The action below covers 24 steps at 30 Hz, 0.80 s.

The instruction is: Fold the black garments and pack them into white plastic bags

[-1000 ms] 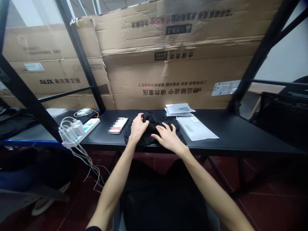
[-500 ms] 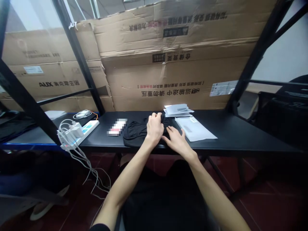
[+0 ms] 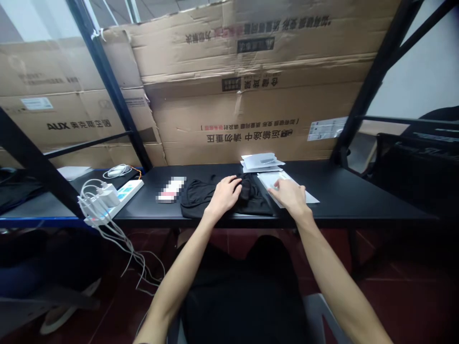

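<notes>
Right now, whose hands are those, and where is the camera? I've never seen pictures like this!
They are one person's own bare hands. The camera sits on that person's head and looks forward and down, so you see what they see.

The left hand rests on a black cloth. The right hand touches a white flat packet. Both lie on a black table.

Also on the table are a stack of papers, a blurred flat thing and a power strip with white cables. Cardboard boxes stand behind.
</notes>
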Available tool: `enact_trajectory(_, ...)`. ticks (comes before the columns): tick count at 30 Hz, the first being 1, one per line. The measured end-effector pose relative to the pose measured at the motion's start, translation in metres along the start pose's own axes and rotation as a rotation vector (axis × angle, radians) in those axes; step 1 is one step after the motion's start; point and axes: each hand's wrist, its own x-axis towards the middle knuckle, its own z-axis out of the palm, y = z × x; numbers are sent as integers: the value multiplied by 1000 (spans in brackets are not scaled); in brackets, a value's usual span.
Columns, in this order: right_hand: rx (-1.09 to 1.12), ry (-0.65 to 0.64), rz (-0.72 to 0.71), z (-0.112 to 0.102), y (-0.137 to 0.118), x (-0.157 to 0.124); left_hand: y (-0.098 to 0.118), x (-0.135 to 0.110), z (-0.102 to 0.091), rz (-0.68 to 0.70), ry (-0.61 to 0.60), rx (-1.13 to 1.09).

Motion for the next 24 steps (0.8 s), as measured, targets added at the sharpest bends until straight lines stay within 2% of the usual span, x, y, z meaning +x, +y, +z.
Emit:
enact_trajectory(2,-23,-22,-1,3,-2,1,-6,-2,10,-18,-60,59)
enact_trajectory(6,-44,-33,16,2,-7,-2,-10,-6,27,-32,-89,126)
enact_trajectory(12,-27,-34,39,-19,-5,-8,-11,-9,29,-21,-98,135)
enact_trajectory(14,-23,-18,36,-29,-4,-10,-9,-9,22,-28,-75,103)
enact_trajectory(16,-26,29,8,-38,-6,-13,-3,-6,9,-15,1,60)
enact_trajectory(20,-51,141,-184,-47,-24,-14,13,6,-25,91,228,24)
enact_trajectory(22,-30,162,-290,-46,-40,-13,18,13,-39,147,228,67)
enact_trajectory(24,25,179,-358,-40,-59,-12,19,19,-48,162,165,124)
